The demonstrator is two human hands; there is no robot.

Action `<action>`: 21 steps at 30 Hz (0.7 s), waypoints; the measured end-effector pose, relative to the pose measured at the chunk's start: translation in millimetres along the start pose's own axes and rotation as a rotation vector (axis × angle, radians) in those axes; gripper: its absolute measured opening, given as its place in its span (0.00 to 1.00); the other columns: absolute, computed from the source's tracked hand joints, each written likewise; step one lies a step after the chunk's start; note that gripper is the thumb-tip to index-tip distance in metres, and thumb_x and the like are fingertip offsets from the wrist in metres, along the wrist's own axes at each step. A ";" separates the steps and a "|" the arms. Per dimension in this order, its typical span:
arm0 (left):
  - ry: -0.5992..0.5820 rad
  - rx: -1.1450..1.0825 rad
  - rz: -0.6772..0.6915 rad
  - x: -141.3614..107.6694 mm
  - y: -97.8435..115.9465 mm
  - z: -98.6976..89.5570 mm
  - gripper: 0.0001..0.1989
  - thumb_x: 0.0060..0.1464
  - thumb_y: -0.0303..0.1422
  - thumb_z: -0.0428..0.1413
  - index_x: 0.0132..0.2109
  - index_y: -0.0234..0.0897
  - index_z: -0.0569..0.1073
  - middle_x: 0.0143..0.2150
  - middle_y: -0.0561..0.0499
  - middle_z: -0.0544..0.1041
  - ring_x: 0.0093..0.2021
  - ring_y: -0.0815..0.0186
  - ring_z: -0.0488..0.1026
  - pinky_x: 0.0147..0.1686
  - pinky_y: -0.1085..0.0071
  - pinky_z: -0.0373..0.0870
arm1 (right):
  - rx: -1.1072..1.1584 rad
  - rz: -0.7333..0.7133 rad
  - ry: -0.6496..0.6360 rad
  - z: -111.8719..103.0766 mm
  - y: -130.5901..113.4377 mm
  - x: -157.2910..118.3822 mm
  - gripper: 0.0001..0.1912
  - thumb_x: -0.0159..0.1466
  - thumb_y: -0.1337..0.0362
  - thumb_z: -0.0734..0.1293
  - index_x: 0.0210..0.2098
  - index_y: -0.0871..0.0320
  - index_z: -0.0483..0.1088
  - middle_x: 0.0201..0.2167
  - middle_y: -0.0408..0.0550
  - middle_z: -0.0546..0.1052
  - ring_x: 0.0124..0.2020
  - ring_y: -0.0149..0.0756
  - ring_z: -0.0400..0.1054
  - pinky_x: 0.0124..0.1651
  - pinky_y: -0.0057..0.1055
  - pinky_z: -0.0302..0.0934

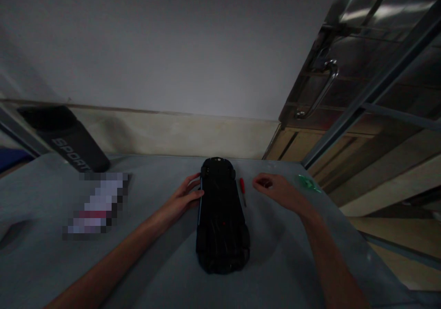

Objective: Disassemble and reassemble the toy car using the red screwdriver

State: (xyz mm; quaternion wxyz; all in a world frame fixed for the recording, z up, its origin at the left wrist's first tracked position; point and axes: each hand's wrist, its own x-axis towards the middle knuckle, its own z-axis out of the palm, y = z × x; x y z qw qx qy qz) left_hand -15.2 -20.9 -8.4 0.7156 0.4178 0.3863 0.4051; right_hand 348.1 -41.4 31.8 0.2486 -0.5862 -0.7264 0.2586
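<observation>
A black toy car (pixel 223 212) lies upside down on the grey table (pixel 155 272), its underside and wheels facing up. My left hand (pixel 186 196) rests against the car's left side near its upper end, with the thumb on the edge and the fingers along the side. Just right of the car is a small screwdriver with a red handle (pixel 242 185), its shaft pointing toward me. Over the table to the right of the screwdriver, my right hand (pixel 274 187) has its fingers curled together; whatever they may hold is too small to make out.
A dark bottle marked SPORT (pixel 74 141) leans at the back left. Below it lies a blurred-out flat object (pixel 98 203). A crumpled green wrapper (pixel 308 182) is near the right edge. A wall (pixel 172 134) runs behind; a metal door handle (pixel 322 91) is back right.
</observation>
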 end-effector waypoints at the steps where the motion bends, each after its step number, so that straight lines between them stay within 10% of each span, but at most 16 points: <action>1: 0.011 0.001 0.000 0.9 -1.2 -0.5 0.38 0.56 0.39 0.82 0.71 0.50 0.81 0.81 0.40 0.77 0.78 0.40 0.77 0.73 0.47 0.76 | 0.097 -0.065 -0.033 4.5 -13.6 0.5 0.14 0.76 0.51 0.69 0.42 0.52 0.83 0.42 0.52 0.88 0.44 0.48 0.81 0.52 0.44 0.75; 9: -0.074 -0.044 0.020 5.9 -6.2 -4.7 0.37 0.57 0.44 0.78 0.71 0.50 0.80 0.76 0.41 0.81 0.68 0.44 0.85 0.62 0.53 0.81 | 0.255 -0.254 -0.151 57.6 -94.5 19.2 0.03 0.74 0.64 0.74 0.45 0.52 0.83 0.40 0.43 0.81 0.40 0.37 0.72 0.47 0.34 0.67; 21: -0.043 -0.051 0.012 3.1 -3.5 1.6 0.38 0.52 0.41 0.79 0.69 0.48 0.79 0.71 0.42 0.85 0.63 0.50 0.86 0.57 0.59 0.80 | 0.087 -0.305 -0.197 71.2 -110.4 40.9 0.04 0.76 0.69 0.78 0.44 0.53 0.86 0.37 0.42 0.79 0.38 0.34 0.69 0.46 0.32 0.62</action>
